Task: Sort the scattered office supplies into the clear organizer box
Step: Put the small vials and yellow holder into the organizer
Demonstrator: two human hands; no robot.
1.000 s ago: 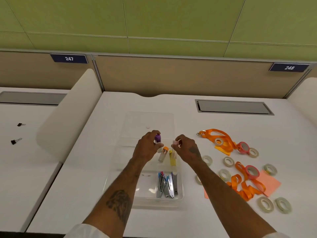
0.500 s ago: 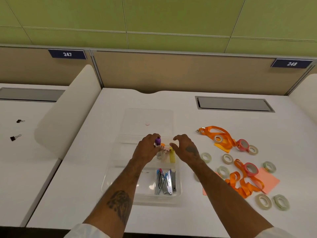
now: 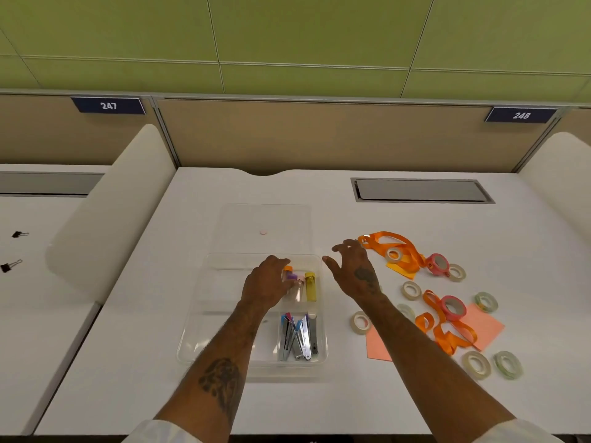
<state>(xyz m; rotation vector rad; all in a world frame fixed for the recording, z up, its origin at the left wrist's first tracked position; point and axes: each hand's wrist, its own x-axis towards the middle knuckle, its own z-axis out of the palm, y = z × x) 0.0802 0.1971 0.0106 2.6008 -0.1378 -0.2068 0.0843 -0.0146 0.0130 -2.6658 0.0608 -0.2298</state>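
The clear organizer box sits mid-desk. Its right rear compartment holds a yellow tube and an orange-capped tube; the right front one holds several staplers. My left hand is down in the box, fingers closed on a purple-capped tube lying beside the others. My right hand hovers open just right of the box, fingers spread, holding nothing. Past it lie orange ribbons, pink tape rolls, several pale tape rolls and pink sticky notes.
A clear lid lies flat behind the box. White curved dividers flank the desk. A grey cable hatch is at the back right. Two black binder clips lie on the neighbouring desk at left.
My left hand has lowered the purple-capped tube into the rear compartment. My right hand let go of its pink-capped tube, opened and moved right out of the box toward the ribbons.
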